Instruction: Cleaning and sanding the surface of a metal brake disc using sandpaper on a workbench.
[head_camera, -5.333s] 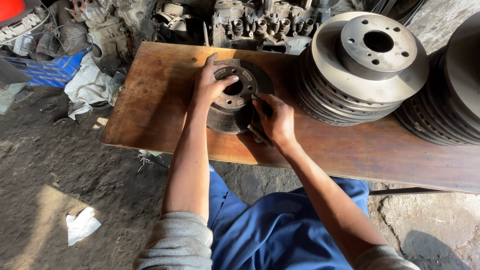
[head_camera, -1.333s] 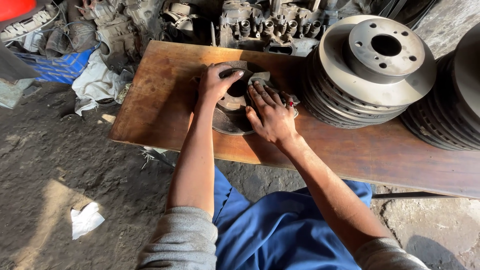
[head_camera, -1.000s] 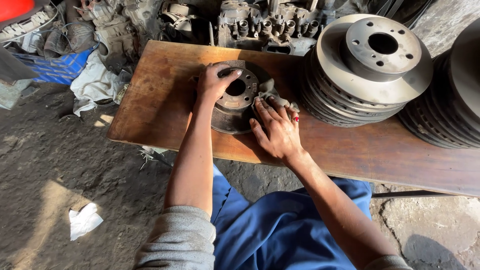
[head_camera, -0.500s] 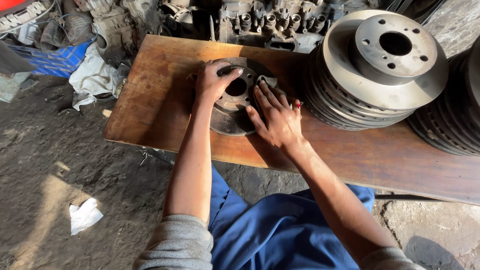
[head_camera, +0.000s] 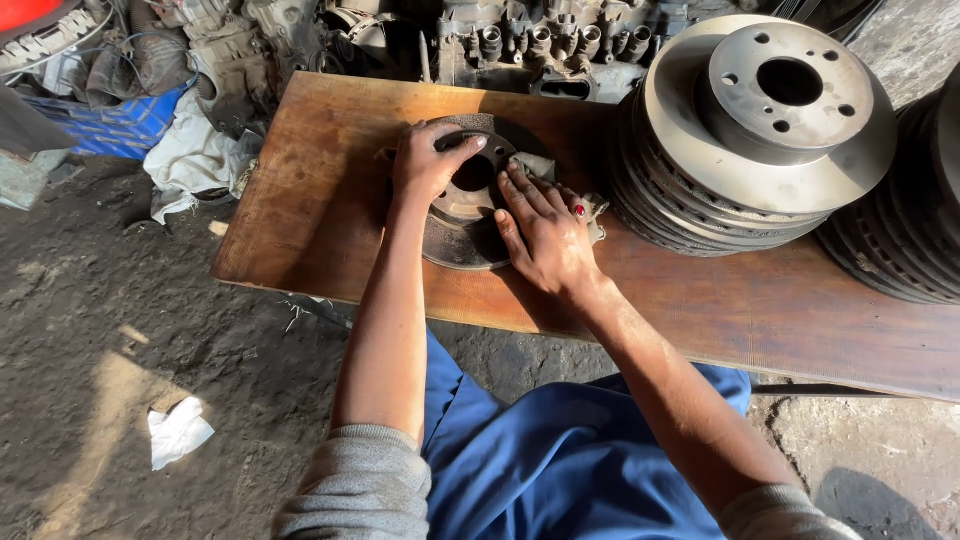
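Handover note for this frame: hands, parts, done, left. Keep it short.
Left hand: flat on the rusty round metal brake disc, steadying its far rim.
Right hand: palm down, pressing a grey rag on the disc's right side.
The disc lies flat on the brown wooden board; a stack of grey brake discs stands right of it.
Done: cannot tell; the disc looks rusty.
Left: probably more rubbing.
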